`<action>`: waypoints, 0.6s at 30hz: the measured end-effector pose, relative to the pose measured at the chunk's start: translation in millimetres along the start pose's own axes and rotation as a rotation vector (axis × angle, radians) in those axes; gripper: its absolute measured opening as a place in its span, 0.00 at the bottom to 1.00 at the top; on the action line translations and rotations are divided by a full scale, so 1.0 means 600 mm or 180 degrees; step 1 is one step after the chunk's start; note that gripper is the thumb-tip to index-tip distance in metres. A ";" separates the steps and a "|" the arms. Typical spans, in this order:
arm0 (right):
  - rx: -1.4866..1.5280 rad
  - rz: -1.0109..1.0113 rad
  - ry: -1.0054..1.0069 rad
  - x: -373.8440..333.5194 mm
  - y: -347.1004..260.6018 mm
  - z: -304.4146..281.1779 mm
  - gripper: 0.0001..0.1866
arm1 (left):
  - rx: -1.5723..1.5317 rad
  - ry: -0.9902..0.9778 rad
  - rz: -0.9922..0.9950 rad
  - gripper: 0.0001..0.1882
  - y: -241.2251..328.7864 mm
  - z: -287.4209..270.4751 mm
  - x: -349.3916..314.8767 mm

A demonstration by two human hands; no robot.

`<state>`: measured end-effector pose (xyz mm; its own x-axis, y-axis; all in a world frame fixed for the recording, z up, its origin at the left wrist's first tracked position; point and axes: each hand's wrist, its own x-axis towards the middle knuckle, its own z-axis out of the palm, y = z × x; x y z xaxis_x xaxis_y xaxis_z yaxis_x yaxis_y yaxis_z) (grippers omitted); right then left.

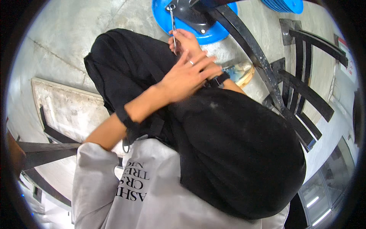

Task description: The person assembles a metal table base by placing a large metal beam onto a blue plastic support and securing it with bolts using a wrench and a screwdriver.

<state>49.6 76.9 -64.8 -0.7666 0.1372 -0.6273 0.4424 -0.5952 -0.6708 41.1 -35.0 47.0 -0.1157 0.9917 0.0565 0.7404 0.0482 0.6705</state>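
My right hand [187, 41] is closed around a metal combination wrench [173, 23]. The wrench's ring end sits at a bolt on the corner of a black metal plate [187, 15], which lies on a round blue disc [211, 38]. Across my right wrist, just behind that grip, my left hand [188, 74] reaches over with fingers spread and a ring on one of them. It holds nothing; whether it presses on the right wrist I cannot tell. A black watch [218, 80] is on my right wrist.
A curved black metal bar [248, 49] rises from the plate and runs down to the right. More black metal frames [301, 68] stand at the right. Stacked blue discs [286, 4] lie at the top. A crumpled bag-like thing [241, 72] rests beside the bar. A pale board [68, 110] is at left.
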 end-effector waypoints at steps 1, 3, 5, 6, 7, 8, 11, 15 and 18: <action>0.0072 0.0032 0.0070 0.009 -0.001 -0.010 0.11 | -0.0752 0.0770 -0.0282 0.24 0.009 -0.017 0.013; 0.0167 -0.0157 0.0091 0.021 0.010 -0.028 0.11 | -0.2549 0.1893 -0.0643 0.18 0.044 -0.072 0.041; 0.0255 -0.0064 -0.0142 -0.003 -0.012 -0.007 0.11 | -0.3488 0.1088 -0.0370 0.22 0.086 -0.127 0.043; 0.0192 0.0028 -0.0234 -0.006 -0.004 0.009 0.11 | -0.3270 0.0888 -0.0183 0.23 0.096 -0.105 0.037; 0.0182 0.0014 -0.0189 -0.007 -0.006 0.013 0.12 | -0.3079 0.0683 0.0101 0.25 0.109 -0.088 0.043; 0.0191 -0.0018 -0.0143 -0.002 0.001 0.013 0.12 | -0.2512 0.0626 0.0381 0.27 0.104 -0.068 0.041; -0.0197 -0.0095 0.0242 -0.016 -0.010 -0.003 0.13 | -0.0556 0.0289 -0.0272 0.35 0.024 -0.045 0.036; -0.0145 -0.0371 0.0559 -0.002 0.008 -0.001 0.11 | -0.0286 0.0671 -0.0936 0.33 -0.052 -0.057 -0.007; -0.0424 -0.0216 0.0586 0.000 0.008 0.010 0.13 | 0.0433 0.0406 -0.1266 0.26 -0.112 -0.069 -0.035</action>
<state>49.1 68.9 -65.5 -0.7044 0.3225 -0.6323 0.4596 -0.4717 -0.7525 -34.0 -64.0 31.4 -0.4839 0.8705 -0.0899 0.7012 0.4471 0.5554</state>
